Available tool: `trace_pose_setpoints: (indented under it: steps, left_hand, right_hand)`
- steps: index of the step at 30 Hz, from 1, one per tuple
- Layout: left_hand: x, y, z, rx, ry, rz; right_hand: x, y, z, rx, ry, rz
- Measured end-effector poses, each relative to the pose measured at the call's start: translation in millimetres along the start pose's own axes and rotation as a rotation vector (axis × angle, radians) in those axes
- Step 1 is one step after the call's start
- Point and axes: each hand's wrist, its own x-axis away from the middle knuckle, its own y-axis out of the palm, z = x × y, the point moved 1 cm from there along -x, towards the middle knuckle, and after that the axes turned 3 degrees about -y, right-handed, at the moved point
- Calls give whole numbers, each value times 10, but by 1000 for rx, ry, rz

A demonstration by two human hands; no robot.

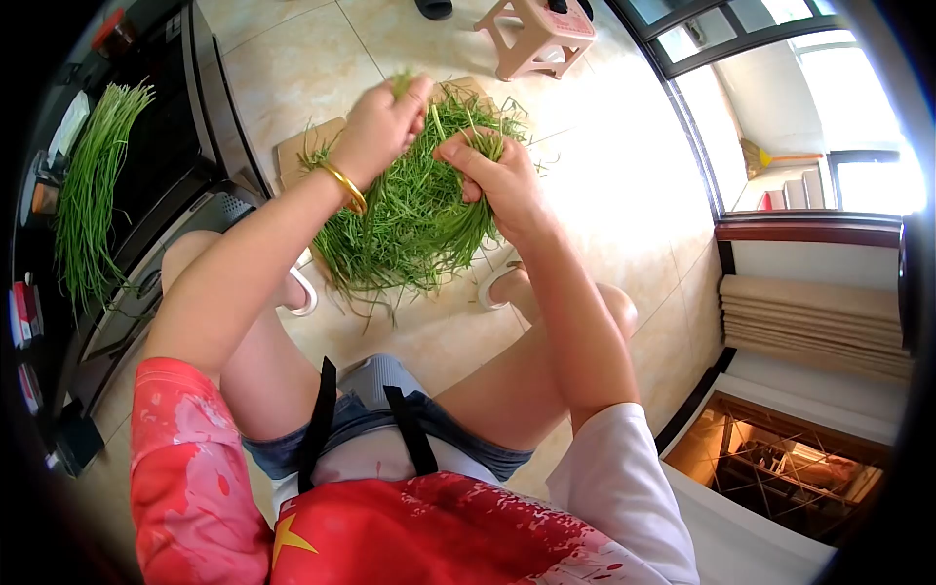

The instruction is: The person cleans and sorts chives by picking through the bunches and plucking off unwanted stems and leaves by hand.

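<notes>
A heaped pile of garlic chives [390, 229], long thin green leaves, lies on the floor between my feet, partly over flat cardboard [292, 156]. My left hand [378, 132], with a gold bangle [349, 187] at the wrist, is above the pile's far left part. Its fingers are closed on some chives, a few blurred ends showing above the fist. My right hand [497, 180] is closed around a thicker bunch of chives [485, 146] over the pile's right side, with leaves hanging below. The two hands are a little apart. The palms are hidden.
To the left, a long bundle of chives [97, 195] lies on a black cabinet top [166, 127], beside a jar [115, 34]. A pink plastic stool [536, 37] stands on the tiles ahead. A glass door frame [692, 127] and folded curtain [819, 322] are on the right.
</notes>
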Motion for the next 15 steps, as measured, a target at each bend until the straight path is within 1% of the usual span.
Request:
trace_pose_setpoints:
  steps: [2, 3, 5, 6, 7, 9, 11, 14, 15]
  left_hand:
    - [-112, -159, -39, 123, -90, 47]
    - [-75, -147, 12, 124, -91, 48]
    - [79, -28, 156, 181, -110, -137]
    - [130, 44, 139, 190, -183, -139]
    - [170, 86, 143, 190, -186, -141]
    - [228, 129, 164, 146, -152, -263]
    - [194, 103, 150, 185, -159, -246]
    - [-16, -94, 134, 307, -116, -5]
    - [-32, -163, 134, 305, -116, -2]
  right_hand:
    - [29, 4, -25, -33, 7, -17]
    - [50, 3, -52, -26, 19, 31]
    - [58, -29, -49, -20, 33, 84]
    - [45, -55, -18, -11, 15, 74]
    - [35, -68, 3, -2, -2, 62]
    - [24, -67, 24, 7, 7, 63]
    - [29, -50, 26, 20, 12, 64]
    - [56, 4, 5, -41, 0, 18]
    - [90, 21, 1, -79, 17, 9]
